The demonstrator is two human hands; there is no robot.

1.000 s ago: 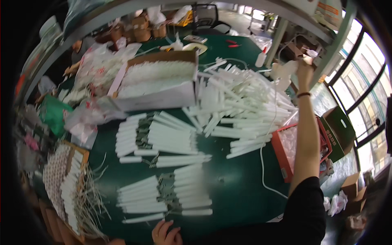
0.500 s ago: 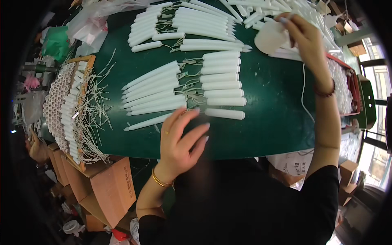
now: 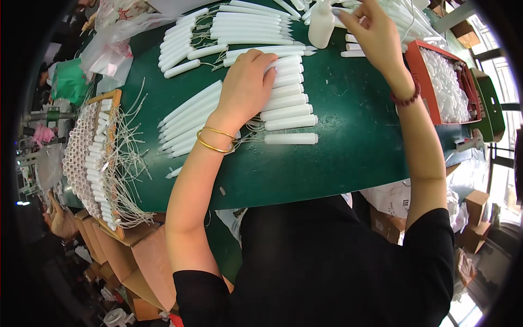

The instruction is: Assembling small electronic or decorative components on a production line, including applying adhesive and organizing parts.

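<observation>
I am watching the left hand [image 3: 248,82] lying flat, fingers spread wide, pressing on a row of white candles [image 3: 289,103] lined up on the green tabletop [image 3: 348,147]; the candles are sticking out to its right, one lying apart just below. The right hand [image 3: 376,35] is reaching farther up, fingers curled narrowly beside a white bottle [image 3: 321,24]; I cannot tell whether it is gripping anything. A red tray [image 3: 422,76] is sitting to its right.

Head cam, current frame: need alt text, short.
A person's left hand rests flat on rows of white candles on a green table. The right hand reaches beside a white bottle; a red tray of white pieces sits at right.
</observation>
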